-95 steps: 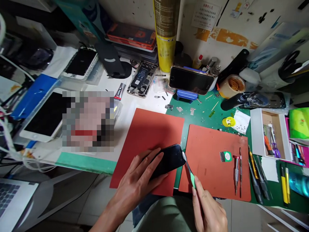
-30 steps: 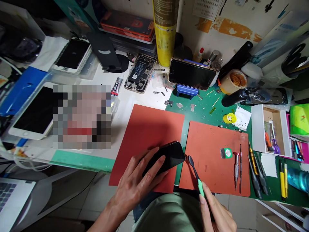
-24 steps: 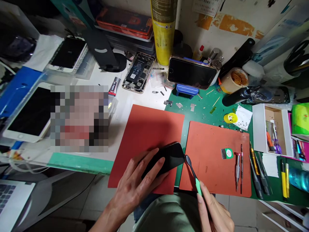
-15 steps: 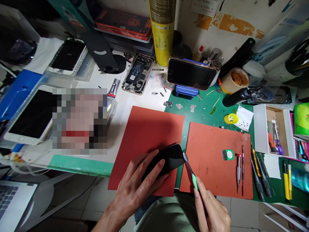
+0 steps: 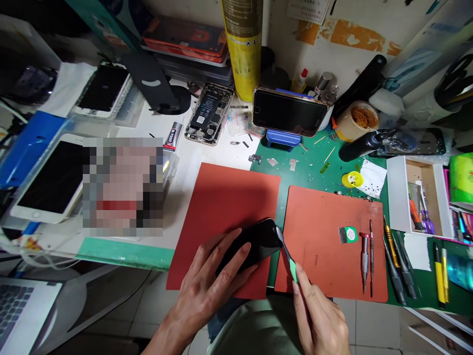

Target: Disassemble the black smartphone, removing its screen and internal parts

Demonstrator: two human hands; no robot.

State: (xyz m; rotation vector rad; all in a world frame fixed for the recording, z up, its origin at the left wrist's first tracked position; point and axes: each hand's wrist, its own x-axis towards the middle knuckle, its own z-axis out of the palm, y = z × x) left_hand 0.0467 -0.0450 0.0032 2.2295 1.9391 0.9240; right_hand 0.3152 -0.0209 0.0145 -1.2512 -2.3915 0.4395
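Observation:
A black smartphone [image 5: 264, 237] lies tilted over the left red mat [image 5: 236, 192], its far right corner past the mat's edge. Spread over the phone's face, the fingers of my left hand [image 5: 210, 281] grip it and hide its near end. My right hand [image 5: 321, 313] pinches a toothbrush [image 5: 292, 268] by its green handle. The brush head is at the phone's right end and appears to touch its edge; the bristles cannot be made out.
On the right red mat [image 5: 332, 266] lie a screwdriver [image 5: 365, 261] and a thin metal tool. An opened phone [image 5: 210, 113], a phone on a blue stand [image 5: 283, 140], small metal parts and a yellow can [image 5: 244, 59] stand behind. A white box [image 5: 397, 197] holds tools.
My right hand has shifted slightly left and up with the toothbrush, bringing its head closer along the phone's end. My left hand stays on the phone.

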